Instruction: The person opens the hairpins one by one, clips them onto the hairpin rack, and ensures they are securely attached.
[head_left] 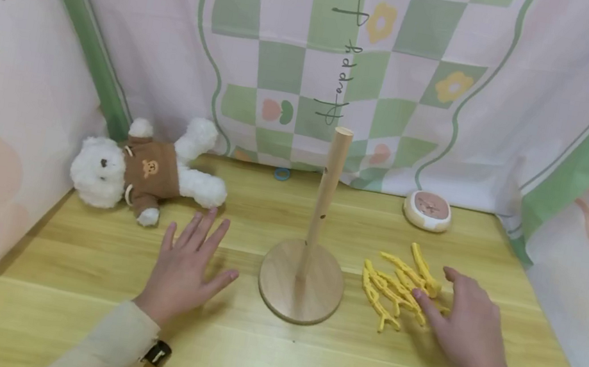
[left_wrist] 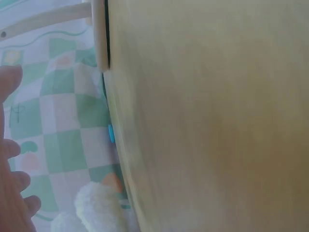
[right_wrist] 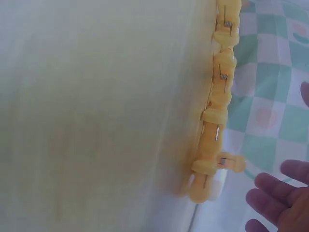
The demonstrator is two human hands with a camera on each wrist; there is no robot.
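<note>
My left hand [head_left: 181,278] hovers or rests over the table with its fingers spread, holding nothing; the left wrist view shows only part of this hand [left_wrist: 12,193] at the edge. Between both hands stands a wooden stand, a round base [head_left: 277,284] with an upright post [head_left: 331,183]. My right hand [head_left: 472,327] is beside a loose pile of yellow branch-like plastic pieces [head_left: 397,283]. Its thumb overlaps them in the head view; whether it touches them I cannot tell. In the right wrist view the yellow pieces [right_wrist: 212,135] show small metal springs, apart from the visible fingers.
A white plush toy [head_left: 156,170] in a brown shirt lies at the back left. Close to the back curtain lies a blue ring [head_left: 281,174]. A small white rounded device [head_left: 427,211] sits at the back right. Patterned cloth [head_left: 287,20] encloses the table [head_left: 219,353].
</note>
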